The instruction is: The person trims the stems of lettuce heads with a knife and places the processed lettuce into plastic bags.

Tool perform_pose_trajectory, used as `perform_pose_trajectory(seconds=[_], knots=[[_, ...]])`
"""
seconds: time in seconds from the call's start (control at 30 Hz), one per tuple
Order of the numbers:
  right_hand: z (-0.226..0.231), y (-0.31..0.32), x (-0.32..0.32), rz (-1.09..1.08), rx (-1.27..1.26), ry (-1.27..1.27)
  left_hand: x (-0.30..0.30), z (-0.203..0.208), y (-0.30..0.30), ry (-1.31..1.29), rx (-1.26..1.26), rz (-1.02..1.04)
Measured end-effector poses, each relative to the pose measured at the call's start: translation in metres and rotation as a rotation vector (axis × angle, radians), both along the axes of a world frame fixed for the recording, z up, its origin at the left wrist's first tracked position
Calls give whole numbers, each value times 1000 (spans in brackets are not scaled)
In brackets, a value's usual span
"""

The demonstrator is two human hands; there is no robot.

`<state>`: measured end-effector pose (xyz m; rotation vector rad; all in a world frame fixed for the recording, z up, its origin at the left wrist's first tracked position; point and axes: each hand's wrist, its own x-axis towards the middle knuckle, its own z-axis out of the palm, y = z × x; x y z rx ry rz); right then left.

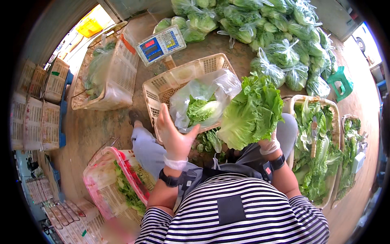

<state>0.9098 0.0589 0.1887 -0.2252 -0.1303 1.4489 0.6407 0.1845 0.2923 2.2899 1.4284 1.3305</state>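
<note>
A leafy head of green lettuce is held up by my right hand, which grips it low at its right side; the leaves hide most of the fingers. My left hand is raised with fingers up and thumb apart, holding nothing. Both hands wear thin clear gloves. Beyond them, a pale plastic crate contains an open clear plastic bag. Inside this bag lies another lettuce. The left hand is beside the crate's near left edge, close to the bag.
Behind the crate stands a scale display. Bagged lettuces are piled at the back right, near a green stool. On the right, a crate of lettuce carries a knife. A pink-rimmed crate holds leaves at lower left.
</note>
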Motion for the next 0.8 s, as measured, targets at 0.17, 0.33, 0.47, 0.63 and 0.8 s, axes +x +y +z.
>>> perform_pose_trajectory(seconds=[0.17,0.33,0.47,0.63,0.8], knots=[[26,78,-10,34,-28,-349,-41,-62,73,-593,-966,-340],[60,202,-27,165,101,-917,-68,-61,116,-1320,-1304,-728],[59,263,-56,500,596,-1583,-70,-45,111,-1405,-1195,-610],[40,322,-89,1183,546,-1893,-83,-41,106,-1243,-1099,-828],[-60,358,-52,1276,275,-2541,-90,-36,94,-1127,-1216,-1024]])
